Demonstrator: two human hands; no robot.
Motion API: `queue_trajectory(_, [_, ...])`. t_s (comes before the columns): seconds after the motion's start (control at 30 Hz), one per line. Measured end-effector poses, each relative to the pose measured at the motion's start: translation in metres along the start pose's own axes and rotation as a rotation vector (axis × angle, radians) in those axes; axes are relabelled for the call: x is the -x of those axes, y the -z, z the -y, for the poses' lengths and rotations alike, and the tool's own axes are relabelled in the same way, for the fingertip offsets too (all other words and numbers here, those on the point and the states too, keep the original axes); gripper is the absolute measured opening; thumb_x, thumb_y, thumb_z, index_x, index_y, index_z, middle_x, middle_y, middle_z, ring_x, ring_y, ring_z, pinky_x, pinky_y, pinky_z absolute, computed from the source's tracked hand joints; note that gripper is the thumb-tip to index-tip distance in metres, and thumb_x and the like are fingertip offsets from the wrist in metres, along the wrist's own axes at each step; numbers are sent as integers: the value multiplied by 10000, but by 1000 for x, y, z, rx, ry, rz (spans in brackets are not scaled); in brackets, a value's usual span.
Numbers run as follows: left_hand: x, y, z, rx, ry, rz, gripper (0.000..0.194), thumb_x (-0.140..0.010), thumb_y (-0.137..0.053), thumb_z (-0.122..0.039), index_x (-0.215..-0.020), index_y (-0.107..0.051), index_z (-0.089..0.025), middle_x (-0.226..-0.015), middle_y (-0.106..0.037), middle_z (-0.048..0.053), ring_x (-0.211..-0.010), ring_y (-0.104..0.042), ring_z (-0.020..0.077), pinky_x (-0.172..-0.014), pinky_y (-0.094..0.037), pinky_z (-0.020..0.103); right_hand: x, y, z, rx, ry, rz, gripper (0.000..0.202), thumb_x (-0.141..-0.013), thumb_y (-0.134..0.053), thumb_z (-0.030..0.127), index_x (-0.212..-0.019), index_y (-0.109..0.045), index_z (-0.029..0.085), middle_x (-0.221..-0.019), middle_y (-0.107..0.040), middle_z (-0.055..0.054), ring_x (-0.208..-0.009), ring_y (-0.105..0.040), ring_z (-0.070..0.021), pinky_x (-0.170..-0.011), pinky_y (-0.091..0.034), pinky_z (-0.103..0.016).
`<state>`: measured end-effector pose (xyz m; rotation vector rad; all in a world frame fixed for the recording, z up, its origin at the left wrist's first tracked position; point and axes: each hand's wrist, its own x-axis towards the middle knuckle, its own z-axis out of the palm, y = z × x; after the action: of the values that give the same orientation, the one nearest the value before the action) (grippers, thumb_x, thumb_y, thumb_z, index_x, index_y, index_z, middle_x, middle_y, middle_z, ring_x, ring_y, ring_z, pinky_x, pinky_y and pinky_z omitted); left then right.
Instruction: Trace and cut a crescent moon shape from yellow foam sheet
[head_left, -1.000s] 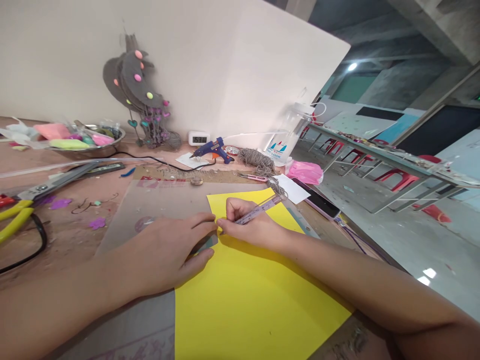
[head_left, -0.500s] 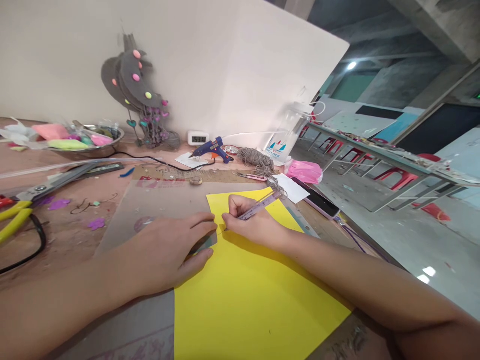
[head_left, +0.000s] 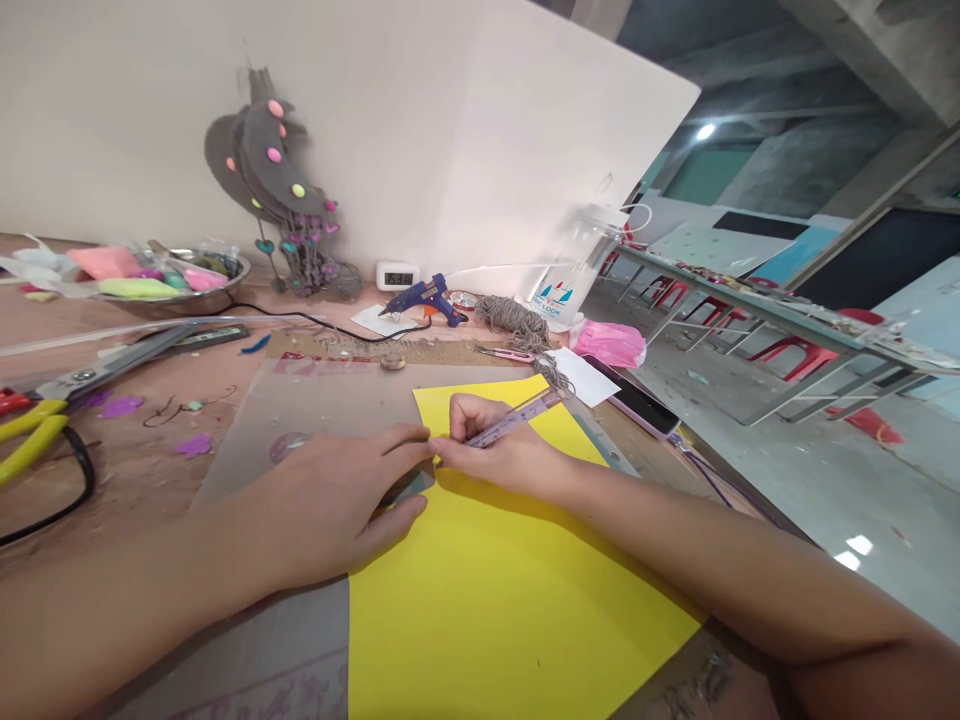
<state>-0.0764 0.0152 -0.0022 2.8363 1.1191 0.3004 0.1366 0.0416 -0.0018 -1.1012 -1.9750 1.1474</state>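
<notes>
A yellow sheet (head_left: 480,600) lies on a translucent mat (head_left: 255,440) on the table. My right hand (head_left: 502,445) is closed around a purple patterned pen (head_left: 517,418), its tip low over the sheet's left edge and hidden by the fingers. My left hand (head_left: 352,495) rests palm down with thumb and fingers apart, fingertips at the sheet's left edge. Beneath it a small grey-green piece (head_left: 416,487) shows between thumb and forefinger; the rest of it is covered. The fingertips of both hands nearly meet.
Behind the mat are a blue glue gun (head_left: 427,298), grey yarn (head_left: 514,320), a clock (head_left: 397,276) and a clear bottle (head_left: 574,265). A phone (head_left: 637,400) lies right. Yellow-handled scissors (head_left: 34,430) and a metal bowl (head_left: 172,300) of colourful clay are left.
My right hand has moved slightly left with the pen, closer to my left fingertips. My left hand has stayed in place.
</notes>
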Motion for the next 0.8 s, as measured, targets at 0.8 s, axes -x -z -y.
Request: queue_trajectory(0.8, [1,0,1,53,8,-10,374,-930,-435,-348,-1283,-541,-284,-1351,-576,33,-871,-699,221,-609,-537,324,-2,0,1,91,13,-15,298,-798,-602,317,-651,-367,207,-572,-362,80,-517,-311,-70,-493,-247,-215])
